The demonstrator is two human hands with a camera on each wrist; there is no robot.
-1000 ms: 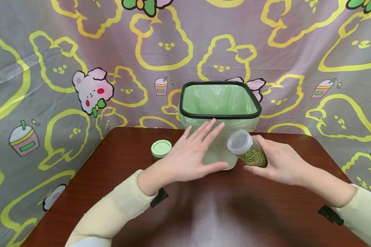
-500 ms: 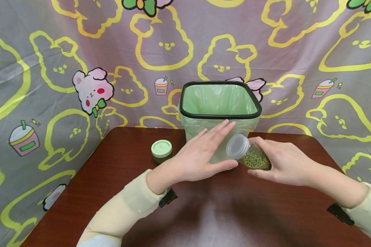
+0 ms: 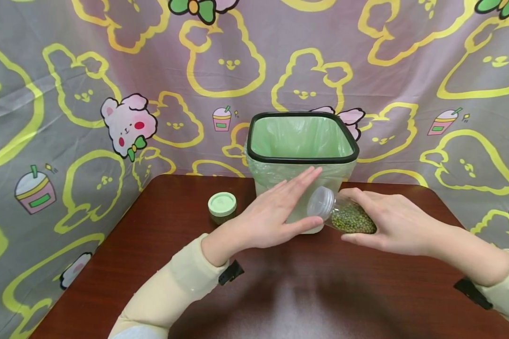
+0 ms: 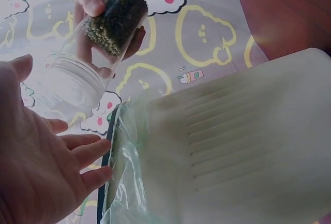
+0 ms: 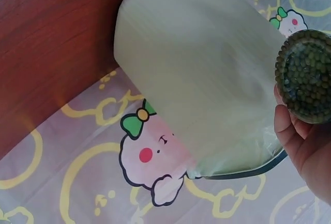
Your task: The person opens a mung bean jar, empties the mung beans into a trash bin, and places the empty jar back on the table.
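My right hand (image 3: 396, 223) grips a clear plastic jar (image 3: 351, 217) partly filled with green mung beans. The jar is tilted well over, its clear capped end (image 3: 321, 202) pointing left. My left hand (image 3: 269, 219) is held out with straight fingers, its thumb close to that end; whether they touch I cannot tell. In the left wrist view the left palm (image 4: 41, 167) faces the jar (image 4: 116, 19) with a gap between. The jar's base, with beans (image 5: 307, 76) against it, shows in the right wrist view.
Behind both hands stands a pale trash bin (image 3: 335, 176) with a black rim and a green plastic liner. A short jar with a light green lid (image 3: 222, 203) is left of the bin on the brown table (image 3: 174, 221). A patterned cloth (image 3: 161, 56) hangs behind.
My left hand has moved right, closer to the jar, uncovering the short jar. The jar in my right hand has tipped further over to the left, and the right hand has shifted slightly right.
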